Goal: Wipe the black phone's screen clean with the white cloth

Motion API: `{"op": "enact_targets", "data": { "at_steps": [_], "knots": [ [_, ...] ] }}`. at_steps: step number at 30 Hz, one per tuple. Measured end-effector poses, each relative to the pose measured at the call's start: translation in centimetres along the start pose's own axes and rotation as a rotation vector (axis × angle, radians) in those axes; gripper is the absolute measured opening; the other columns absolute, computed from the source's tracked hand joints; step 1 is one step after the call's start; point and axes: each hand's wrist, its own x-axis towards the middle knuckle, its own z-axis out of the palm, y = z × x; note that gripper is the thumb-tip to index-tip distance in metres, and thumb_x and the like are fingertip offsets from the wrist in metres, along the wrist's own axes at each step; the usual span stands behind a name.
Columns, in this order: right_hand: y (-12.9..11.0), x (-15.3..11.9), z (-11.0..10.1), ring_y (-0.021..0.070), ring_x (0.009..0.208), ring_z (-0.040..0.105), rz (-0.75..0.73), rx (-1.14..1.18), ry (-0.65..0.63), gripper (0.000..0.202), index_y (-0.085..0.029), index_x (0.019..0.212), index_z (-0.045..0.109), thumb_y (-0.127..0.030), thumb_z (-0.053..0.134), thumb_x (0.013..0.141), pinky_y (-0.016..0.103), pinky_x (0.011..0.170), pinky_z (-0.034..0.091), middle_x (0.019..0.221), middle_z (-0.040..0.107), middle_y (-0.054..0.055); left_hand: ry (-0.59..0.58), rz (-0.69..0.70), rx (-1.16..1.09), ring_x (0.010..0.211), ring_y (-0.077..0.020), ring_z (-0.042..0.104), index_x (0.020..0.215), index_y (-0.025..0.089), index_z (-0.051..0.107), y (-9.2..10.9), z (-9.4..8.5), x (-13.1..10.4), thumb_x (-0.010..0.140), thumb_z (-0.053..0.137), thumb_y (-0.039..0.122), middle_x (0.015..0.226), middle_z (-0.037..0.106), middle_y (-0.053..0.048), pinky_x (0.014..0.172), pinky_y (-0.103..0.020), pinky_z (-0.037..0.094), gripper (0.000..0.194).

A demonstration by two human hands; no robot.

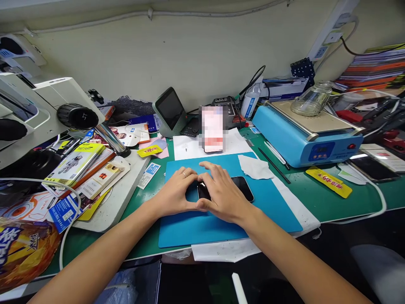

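A dark-screened phone (243, 188) lies flat on the blue mat (190, 234), partly covered by my right hand. My left hand (177, 192), with a ring on one finger, is at the phone's left end, its fingers and thumb curved apart around a bare gap of mat. Across the phone's left part reaches my right hand (221, 192), fingers bent and its thumb tip close to my left thumb. The right fingertips hide part of the phone's left edge. A crumpled white tissue (255, 166) rests behind the phone.
Behind the mat stands a lit, blurred phone (213, 131). To the right are a blue heating machine (306, 135) with a glass jar (313, 99), and a black pen-like tool (274, 164). At left, a microscope stand (112, 141) rises beside stacked boxes (76, 162).
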Motion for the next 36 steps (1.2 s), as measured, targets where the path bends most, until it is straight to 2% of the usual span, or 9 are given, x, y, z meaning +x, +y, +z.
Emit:
{"op": "enact_targets", "data": {
  "at_steps": [4,12,19,25,30,33,36],
  "knots": [
    [-0.1,0.0,-0.1,0.0363,0.136,0.045,-0.01,-0.017,0.01,0.09,-0.017,0.119,0.062,-0.088,0.018,0.084,0.058,0.107,0.043,0.151,0.047,0.021,0.015,0.017,-0.021,0.101,-0.0271,0.055,0.12,0.021,0.06,0.0,0.1,0.0,0.082,0.072,0.064,0.114,0.062,-0.009,0.093,-0.045,0.047,0.058],
    [-0.1,-0.3,-0.4,0.0355,0.139,0.043,-0.052,0.019,0.061,0.091,-0.017,0.12,0.064,-0.086,0.018,0.085,0.058,0.11,0.041,0.152,0.047,0.021,0.059,0.044,0.006,0.099,-0.0266,0.054,0.116,0.02,0.063,0.0,0.0,-0.2,0.082,0.061,0.077,0.113,0.064,-0.011,0.09,-0.043,0.047,0.067],
    [0.1,-0.6,-0.4,0.0342,0.136,0.045,-0.156,0.041,0.174,0.089,-0.017,0.122,0.065,-0.084,0.017,0.088,0.055,0.109,0.043,0.146,0.053,0.021,0.071,0.076,0.16,0.093,-0.0264,0.054,0.114,0.022,0.067,0.0,-0.3,-0.3,0.08,0.059,0.081,0.109,0.067,-0.01,0.083,-0.043,0.046,0.068],
    [0.1,-1.3,-0.5,0.0315,0.129,0.052,-0.281,0.005,0.31,0.081,-0.018,0.113,0.067,-0.082,0.022,0.091,0.051,0.108,0.043,0.134,0.063,0.018,0.08,0.052,0.202,0.093,-0.0266,0.054,0.109,0.022,0.07,0.0,-0.3,-0.1,0.08,0.065,0.076,0.105,0.068,-0.009,0.083,-0.043,0.045,0.061],
    [-0.2,-2.2,-0.5,0.0292,0.122,0.059,-0.38,-0.064,0.448,0.07,-0.021,0.106,0.068,-0.079,0.031,0.092,0.046,0.104,0.045,0.122,0.069,0.015,0.076,0.021,0.205,0.09,-0.0258,0.051,0.113,0.022,0.07,0.3,-0.3,0.0,0.088,0.058,0.071,0.099,0.067,-0.008,0.082,-0.044,0.044,0.056],
    [-0.2,-2.5,-0.5,0.0286,0.119,0.061,-0.394,-0.073,0.501,0.068,-0.022,0.109,0.068,-0.078,0.032,0.093,0.046,0.101,0.046,0.12,0.07,0.013,0.094,-0.022,0.212,0.086,-0.0247,0.05,0.101,0.022,0.071,0.3,-0.1,0.2,0.096,0.047,0.065,0.091,0.064,-0.006,0.08,-0.043,0.043,0.049],
    [-0.1,-2.5,-0.3,0.0286,0.118,0.061,-0.372,-0.07,0.477,0.07,-0.024,0.11,0.068,-0.079,0.029,0.092,0.046,0.1,0.046,0.119,0.071,0.012,0.125,-0.069,0.214,0.079,-0.0234,0.049,0.086,0.022,0.066,0.2,0.2,0.5,0.103,0.035,0.058,0.08,0.061,-0.005,0.075,-0.041,0.041,0.051]
  ]
}}
